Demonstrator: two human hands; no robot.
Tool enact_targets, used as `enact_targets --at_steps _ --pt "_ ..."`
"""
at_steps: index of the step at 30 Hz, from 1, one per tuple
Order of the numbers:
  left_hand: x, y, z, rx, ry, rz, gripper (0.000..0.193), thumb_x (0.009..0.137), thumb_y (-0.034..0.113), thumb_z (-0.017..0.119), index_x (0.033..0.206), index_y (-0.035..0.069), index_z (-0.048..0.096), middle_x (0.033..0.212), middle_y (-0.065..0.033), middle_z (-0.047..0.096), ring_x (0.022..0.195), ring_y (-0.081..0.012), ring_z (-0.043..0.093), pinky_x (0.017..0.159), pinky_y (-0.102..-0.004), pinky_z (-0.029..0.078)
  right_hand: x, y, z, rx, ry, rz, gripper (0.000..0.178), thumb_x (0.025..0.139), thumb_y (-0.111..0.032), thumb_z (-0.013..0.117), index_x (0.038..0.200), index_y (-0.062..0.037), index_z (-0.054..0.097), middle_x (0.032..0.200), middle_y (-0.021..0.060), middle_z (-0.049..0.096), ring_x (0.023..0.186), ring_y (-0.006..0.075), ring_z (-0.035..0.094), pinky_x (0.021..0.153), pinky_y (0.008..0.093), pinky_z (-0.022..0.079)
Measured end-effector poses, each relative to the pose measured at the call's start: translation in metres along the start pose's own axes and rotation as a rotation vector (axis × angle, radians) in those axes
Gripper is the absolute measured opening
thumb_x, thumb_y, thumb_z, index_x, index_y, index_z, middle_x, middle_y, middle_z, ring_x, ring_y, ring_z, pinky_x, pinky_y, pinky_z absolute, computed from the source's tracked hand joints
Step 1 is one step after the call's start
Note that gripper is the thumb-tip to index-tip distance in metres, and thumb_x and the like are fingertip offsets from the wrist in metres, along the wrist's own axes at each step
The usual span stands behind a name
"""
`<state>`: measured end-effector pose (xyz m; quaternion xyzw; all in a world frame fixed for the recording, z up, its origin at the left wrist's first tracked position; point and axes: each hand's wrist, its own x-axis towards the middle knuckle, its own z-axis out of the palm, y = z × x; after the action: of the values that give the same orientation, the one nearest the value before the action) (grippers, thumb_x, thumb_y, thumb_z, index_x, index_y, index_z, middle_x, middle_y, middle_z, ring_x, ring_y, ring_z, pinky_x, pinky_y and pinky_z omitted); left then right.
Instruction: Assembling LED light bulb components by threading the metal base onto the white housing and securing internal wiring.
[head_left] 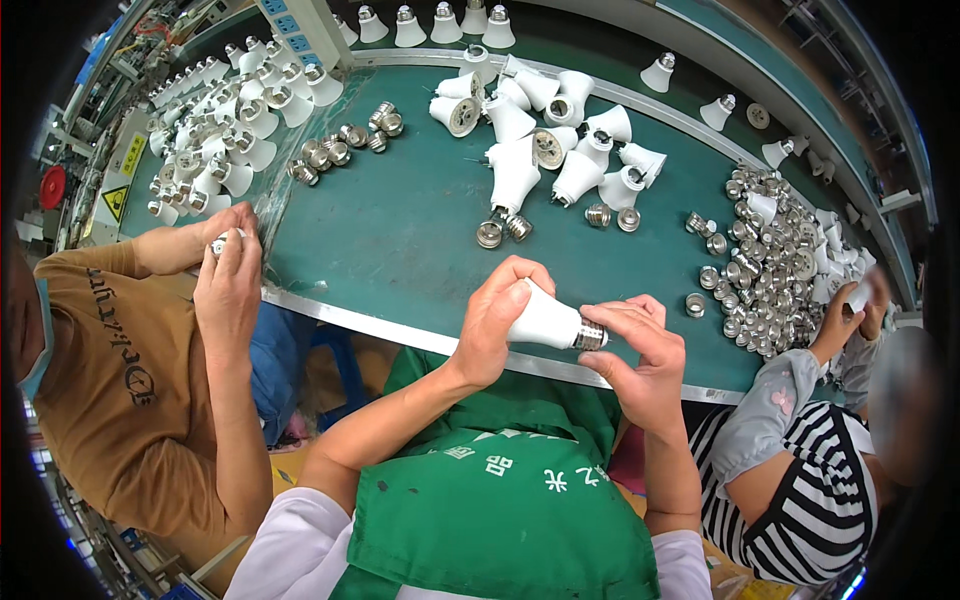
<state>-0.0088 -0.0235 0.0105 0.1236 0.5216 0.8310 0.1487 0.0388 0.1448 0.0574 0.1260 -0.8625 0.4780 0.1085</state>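
My left hand (492, 322) is wrapped round the wide end of a white light bulb housing (545, 318), held sideways just above the table's front edge. A silvery threaded screw cap (591, 335) sits on the housing's narrow end. The thumb and fingers of my right hand (648, 362) pinch that cap. Beyond my hands, a pile of white bulb housings (514, 172) lies on the green table (390, 230), some with thin wires sticking out. Loose screw caps (489, 234) rest at the near side of this pile.
At left, a co-worker's hands (228, 262) hold a small bulb part beside many capped bulbs (262, 120). Another co-worker's hands (850, 310) hold a white housing at right, near a heap of metal caps (765, 270). Bulbs stand along a dark belt (590, 62) behind the table.
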Motion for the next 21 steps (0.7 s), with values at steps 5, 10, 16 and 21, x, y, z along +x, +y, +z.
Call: enact_targets --at_steps 5,10,16,21 --pt "-0.002 0.001 -0.002 0.043 -0.024 0.031 0.037 0.084 0.039 0.042 0.088 0.002 0.046 0.083 -0.0093 0.048 0.072 -0.0121 0.043 0.066 -0.0258 0.035 -0.002 -0.010 -0.001 -0.141 0.014 -0.069 0.038 0.059 -0.011 0.074 0.095 -0.0067 0.063 0.083 0.0031 0.064 0.078 0.0172 0.057 0.083 0.0353 0.029" --pt "-0.004 0.001 -0.001 0.071 -0.101 0.095 0.025 0.083 0.030 0.043 0.083 0.004 0.046 0.077 -0.0023 0.042 0.073 -0.0090 0.039 0.068 -0.0239 0.033 -0.005 -0.012 -0.001 -0.303 -0.005 -0.179 0.041 0.059 -0.016 0.074 0.097 -0.0074 0.062 0.076 0.0015 0.061 0.076 0.0179 0.056 0.081 0.0405 0.028" --pt "-0.023 0.001 0.022 -0.144 0.041 0.034 0.030 0.076 0.034 0.043 0.078 0.005 0.042 0.075 -0.0094 0.044 0.064 -0.0146 0.038 0.061 -0.0280 0.033 -0.018 -0.015 0.008 -0.249 0.043 -0.225 0.038 0.064 -0.014 0.071 0.099 -0.0034 0.060 0.070 0.0029 0.059 0.076 0.0182 0.057 0.083 0.0435 0.028" --pt "-0.034 0.002 0.041 -0.253 0.171 0.235 0.032 0.079 0.034 0.038 0.081 0.002 0.044 0.077 -0.0104 0.042 0.072 -0.0154 0.038 0.067 -0.0280 0.031 -0.017 -0.022 0.008 -0.196 0.071 -0.236 0.037 0.065 -0.011 0.069 0.100 -0.0027 0.060 0.080 0.0057 0.064 0.085 0.0193 0.061 0.091 0.0428 0.027"
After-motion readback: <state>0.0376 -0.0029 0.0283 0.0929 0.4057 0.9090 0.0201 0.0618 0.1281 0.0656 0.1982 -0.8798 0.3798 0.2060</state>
